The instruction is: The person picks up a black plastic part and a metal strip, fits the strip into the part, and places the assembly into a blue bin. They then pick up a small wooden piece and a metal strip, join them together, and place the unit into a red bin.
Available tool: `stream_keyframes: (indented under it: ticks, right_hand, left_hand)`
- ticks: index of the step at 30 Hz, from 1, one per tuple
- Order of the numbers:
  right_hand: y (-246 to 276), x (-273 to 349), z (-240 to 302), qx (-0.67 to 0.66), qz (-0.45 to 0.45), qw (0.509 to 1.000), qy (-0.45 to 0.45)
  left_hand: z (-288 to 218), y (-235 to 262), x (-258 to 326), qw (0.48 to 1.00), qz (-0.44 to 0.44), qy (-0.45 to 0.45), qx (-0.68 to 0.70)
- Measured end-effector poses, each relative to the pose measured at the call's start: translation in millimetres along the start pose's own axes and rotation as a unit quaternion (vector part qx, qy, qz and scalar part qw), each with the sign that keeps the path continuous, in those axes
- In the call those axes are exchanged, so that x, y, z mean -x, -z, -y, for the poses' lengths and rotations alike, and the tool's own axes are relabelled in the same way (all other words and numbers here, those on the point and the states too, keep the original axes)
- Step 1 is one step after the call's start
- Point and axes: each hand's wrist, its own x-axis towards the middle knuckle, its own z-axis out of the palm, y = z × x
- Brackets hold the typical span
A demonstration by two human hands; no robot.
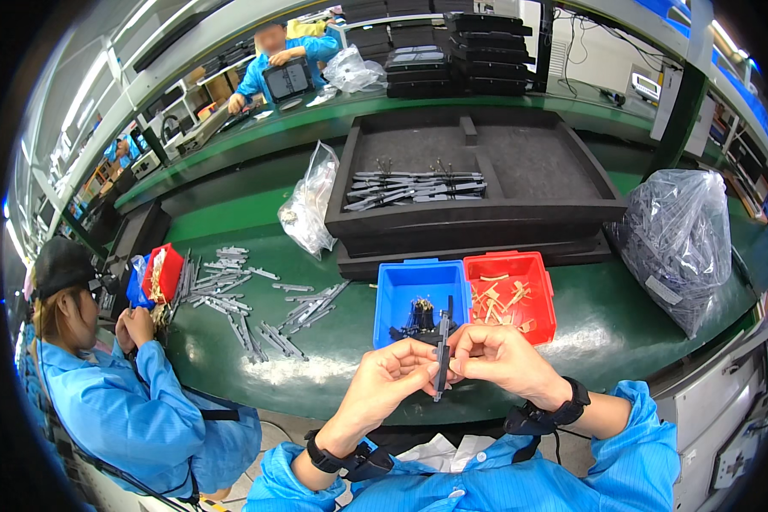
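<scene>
Head view: a grey strip (443,354) stands near upright between both hands, above the table's near edge. The left hand (394,375) pinches it between thumb and fingers; the right hand (503,363) has its fingertips at its 3 o'clock side, though whether they pinch it I cannot tell. Just beyond, toward 12, sits a blue bin (391,294); toward 1, a red bin (547,299). Loose strips (222,286) lie toward 10, a black tray (529,154) farther at 12, a bag (678,247) at 2.
</scene>
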Motion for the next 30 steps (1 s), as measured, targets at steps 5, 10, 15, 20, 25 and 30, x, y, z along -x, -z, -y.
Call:
stream_keyframes:
  ticks: [5,10,15,20,25,30]
  right_hand:
    - [-0.7,0.1,1.1,0.013,-0.001,1.000,-0.001]
    - [2.3,-1.8,-2.0,0.011,0.013,1.000,-0.016]
    - [4.4,-4.1,-1.2,0.034,0.025,0.999,-0.013]
    - [4.1,-9.4,-3.4,0.112,0.005,0.993,0.035]
    - [5.6,-11.5,-0.5,0.127,0.011,0.992,0.002]
    - [4.0,-13.4,-4.0,0.151,-0.009,0.988,0.022]
  left_hand:
    - [0.3,0.9,0.8,1.000,-0.001,-0.001,-0.005]
    - [-5.6,-0.5,0.9,1.000,0.018,-0.007,-0.018]
    - [-7.5,-5.0,-5.6,0.999,-0.013,-0.004,-0.035]
    - [-1.5,-4.8,-13.2,0.998,-0.030,-0.020,-0.052]
    - [6.6,-1.0,-17.5,0.997,-0.028,-0.055,-0.035]
    - [9.7,1.4,-19.6,0.998,-0.030,-0.055,-0.028]
